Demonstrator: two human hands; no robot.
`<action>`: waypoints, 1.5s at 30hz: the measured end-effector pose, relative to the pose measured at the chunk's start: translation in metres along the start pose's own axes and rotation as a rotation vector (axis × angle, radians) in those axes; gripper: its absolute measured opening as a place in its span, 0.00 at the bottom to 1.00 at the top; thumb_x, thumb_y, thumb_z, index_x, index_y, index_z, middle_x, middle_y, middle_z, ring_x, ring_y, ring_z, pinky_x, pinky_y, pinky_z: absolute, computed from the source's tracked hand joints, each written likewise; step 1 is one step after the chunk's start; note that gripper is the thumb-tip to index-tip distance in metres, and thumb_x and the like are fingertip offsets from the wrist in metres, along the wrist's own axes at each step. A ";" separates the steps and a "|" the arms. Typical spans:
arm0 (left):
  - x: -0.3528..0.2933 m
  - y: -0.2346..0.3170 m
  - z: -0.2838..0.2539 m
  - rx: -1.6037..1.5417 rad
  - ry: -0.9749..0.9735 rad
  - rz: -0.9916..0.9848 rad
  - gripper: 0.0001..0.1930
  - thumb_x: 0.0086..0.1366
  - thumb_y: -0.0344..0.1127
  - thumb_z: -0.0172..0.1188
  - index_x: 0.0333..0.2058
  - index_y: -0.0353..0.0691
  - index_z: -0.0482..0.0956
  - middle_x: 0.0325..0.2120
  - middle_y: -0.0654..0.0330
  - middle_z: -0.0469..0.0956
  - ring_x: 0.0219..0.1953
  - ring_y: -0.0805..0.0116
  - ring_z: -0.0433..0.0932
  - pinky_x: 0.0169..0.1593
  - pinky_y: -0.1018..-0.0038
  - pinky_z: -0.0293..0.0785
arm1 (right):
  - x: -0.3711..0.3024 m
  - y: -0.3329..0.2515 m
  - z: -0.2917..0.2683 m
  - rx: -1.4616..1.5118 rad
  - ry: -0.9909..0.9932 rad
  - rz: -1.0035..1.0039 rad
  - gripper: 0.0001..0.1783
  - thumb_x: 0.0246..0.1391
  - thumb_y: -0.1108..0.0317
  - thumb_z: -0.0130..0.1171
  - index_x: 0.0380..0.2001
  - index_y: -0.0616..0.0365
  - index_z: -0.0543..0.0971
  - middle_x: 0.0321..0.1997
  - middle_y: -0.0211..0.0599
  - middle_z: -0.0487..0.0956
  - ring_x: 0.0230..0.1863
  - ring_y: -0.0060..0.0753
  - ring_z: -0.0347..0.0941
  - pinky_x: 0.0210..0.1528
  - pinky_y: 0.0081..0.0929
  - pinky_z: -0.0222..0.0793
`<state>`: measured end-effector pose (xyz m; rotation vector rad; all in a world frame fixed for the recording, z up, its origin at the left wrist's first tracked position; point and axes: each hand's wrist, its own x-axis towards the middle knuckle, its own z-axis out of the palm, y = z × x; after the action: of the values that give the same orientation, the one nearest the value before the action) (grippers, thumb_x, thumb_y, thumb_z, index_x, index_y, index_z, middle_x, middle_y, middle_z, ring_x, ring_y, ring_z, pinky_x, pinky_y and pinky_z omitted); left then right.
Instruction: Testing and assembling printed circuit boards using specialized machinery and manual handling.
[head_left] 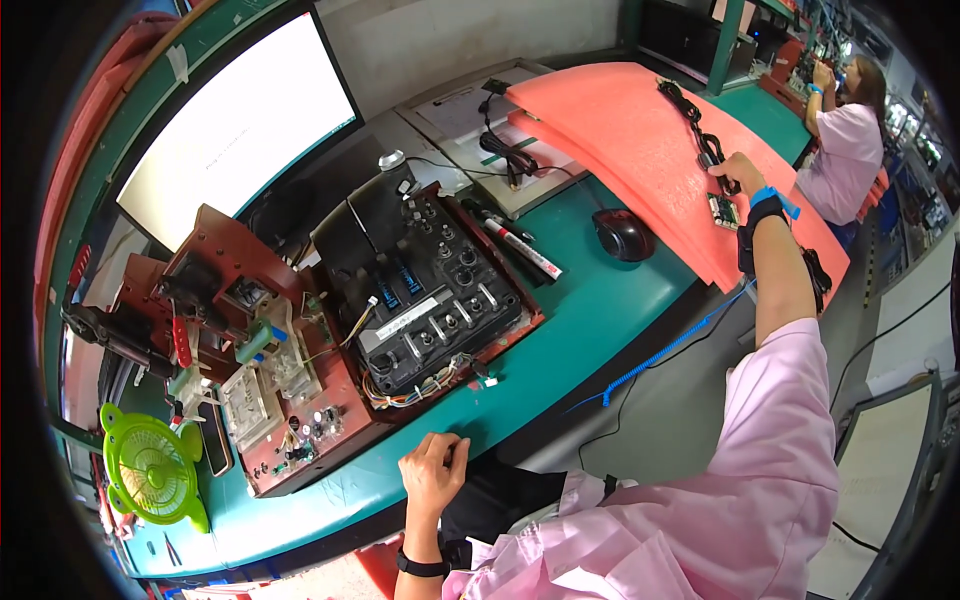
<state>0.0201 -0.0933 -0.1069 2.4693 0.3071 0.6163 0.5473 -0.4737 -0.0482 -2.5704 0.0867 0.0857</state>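
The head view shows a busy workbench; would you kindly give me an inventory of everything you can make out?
Workbench: one in front, green, centre
Monitor: one, black frame, lit white screen, upper left
Knobbed panel: one, black in dark red housing, mid-bench
Desk fan: one, bright green, lower left
Marker pen: one, white and red, right of the panel
Foam sheets: at least two, salmon-pink, stacked, right
Computer mouse: one, black, left of the foam
Cable bundles: at least three, black, on and around the foam
Circuit board: one, green, on the foam
Coiled cord: one, blue, below the foam
Co-worker: one, pink shirt, upper right
Left hand: one, bare, at the bench's front edge
Right hand: one, bare, on a cable bundle
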 end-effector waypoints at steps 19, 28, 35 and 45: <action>-0.006 -0.003 -0.008 -0.420 -0.124 -0.072 0.11 0.59 0.38 0.51 0.28 0.35 0.74 0.17 0.57 0.73 0.17 0.68 0.72 0.21 0.77 0.66 | -0.323 -0.209 -0.137 1.167 0.292 -0.886 0.13 0.54 0.62 0.49 0.35 0.62 0.70 0.22 0.34 0.74 0.20 0.24 0.72 0.20 0.19 0.70; 0.004 0.028 -0.025 -1.445 -0.413 -0.195 0.44 0.54 0.69 0.36 0.60 0.45 0.36 0.52 0.47 0.59 0.42 0.55 0.72 0.30 0.71 0.75 | -0.419 -0.140 -0.042 1.584 -0.606 -1.336 0.22 0.57 0.63 0.43 0.50 0.65 0.60 0.48 0.46 0.68 0.18 0.31 0.71 0.27 0.24 0.71; -0.012 -0.014 -0.092 -1.566 0.170 -0.240 0.23 0.60 0.43 0.49 0.51 0.38 0.61 0.40 0.50 0.71 0.39 0.64 0.73 0.36 0.74 0.74 | -0.447 -0.060 0.066 1.287 -1.160 -0.949 0.22 0.49 0.52 0.52 0.20 0.64 0.72 0.12 0.42 0.71 0.13 0.39 0.68 0.30 0.41 0.68; -0.035 0.043 -0.134 -0.815 0.202 -0.057 0.10 0.55 0.30 0.57 0.35 0.35 0.69 0.30 0.56 0.75 0.28 0.73 0.74 0.33 0.77 0.71 | -0.519 -0.157 0.210 0.693 -1.559 -1.170 0.17 0.51 0.56 0.51 0.31 0.62 0.73 0.25 0.38 0.74 0.30 0.28 0.69 0.33 0.25 0.65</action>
<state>-0.0724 -0.0770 0.0036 1.6190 0.1540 0.7781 0.0341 -0.2053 -0.0999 -0.9964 -1.5341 1.2130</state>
